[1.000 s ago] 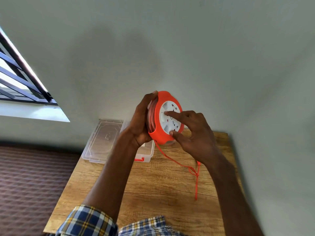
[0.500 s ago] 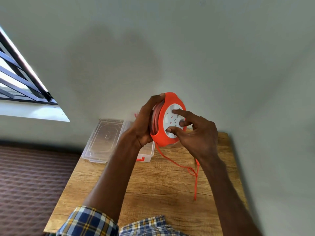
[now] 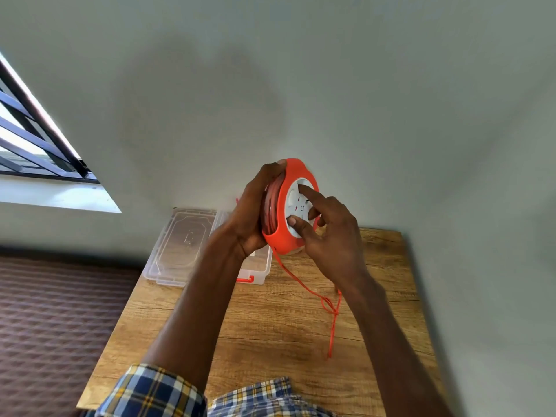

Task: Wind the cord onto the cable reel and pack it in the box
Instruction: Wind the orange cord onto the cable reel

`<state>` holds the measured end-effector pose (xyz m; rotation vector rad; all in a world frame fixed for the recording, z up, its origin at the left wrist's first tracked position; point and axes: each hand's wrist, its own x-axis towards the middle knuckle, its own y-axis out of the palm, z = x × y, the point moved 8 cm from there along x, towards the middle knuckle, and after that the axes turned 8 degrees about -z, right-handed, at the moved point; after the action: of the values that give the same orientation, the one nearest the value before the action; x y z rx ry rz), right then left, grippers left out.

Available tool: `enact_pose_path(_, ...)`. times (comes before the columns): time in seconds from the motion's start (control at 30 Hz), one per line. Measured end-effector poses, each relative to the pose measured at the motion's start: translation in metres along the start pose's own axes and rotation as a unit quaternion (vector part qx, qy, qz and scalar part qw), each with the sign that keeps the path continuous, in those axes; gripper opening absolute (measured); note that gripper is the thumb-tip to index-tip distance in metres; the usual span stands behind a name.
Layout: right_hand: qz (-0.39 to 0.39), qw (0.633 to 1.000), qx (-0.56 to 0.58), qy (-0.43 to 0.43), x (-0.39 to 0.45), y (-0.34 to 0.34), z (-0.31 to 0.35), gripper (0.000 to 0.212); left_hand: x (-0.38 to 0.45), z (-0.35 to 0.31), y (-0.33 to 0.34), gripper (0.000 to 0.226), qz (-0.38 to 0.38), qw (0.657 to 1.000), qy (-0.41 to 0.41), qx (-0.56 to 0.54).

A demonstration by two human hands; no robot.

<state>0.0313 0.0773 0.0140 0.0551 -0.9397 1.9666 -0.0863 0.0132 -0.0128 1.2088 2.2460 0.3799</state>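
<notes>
My left hand (image 3: pixel 252 218) stays clamped round the cable reel (image 3: pixel 281 219); my right fingertips (image 3: pixel 304 189) have walked its face round — less cord (image 3: pixel 326 305) trails, winding nearly done.

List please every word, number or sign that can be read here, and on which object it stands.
No text is readable.
The cable reel, white face: small red and dark marks, too small to read.
The clear box lid: a faint moulded mark in the middle, too blurred to read.

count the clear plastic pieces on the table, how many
2: the lid lies flat at the table's far left corner; the box sits just right of it, mostly hidden behind the left hand.
</notes>
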Motion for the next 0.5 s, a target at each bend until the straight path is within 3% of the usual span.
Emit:
enact_pose_path(0.13, 0.047, 0.999, 0.002, -0.01, 0.004, -0.002, -0.008, 0.064, -0.001, 0.004, 0.002, 0.067, 0.006, 1.0, -0.022, 0.007)
enact_pose_path(0.3, -0.024, 0.998, -0.052, -0.036, 0.002, -0.014, -0.007, 0.069, -0.003, -0.001, 0.01, 0.063, -0.02, 1.0, 0.001, 0.017)
enact_pose_path(0.43, -0.092, 0.995, -0.003, 0.03, -0.008, -0.014, -0.008, 0.068, -0.006, -0.007, 0.018, 0.054, -0.033, 0.997, 0.037, 0.06)
enact_pose_path(0.5, -0.155, 0.972, 0.1, 0.148, -0.011, -0.013, -0.016, 0.064, -0.008, -0.003, 0.026, 0.048, -0.02, 0.996, 0.044, 0.077)
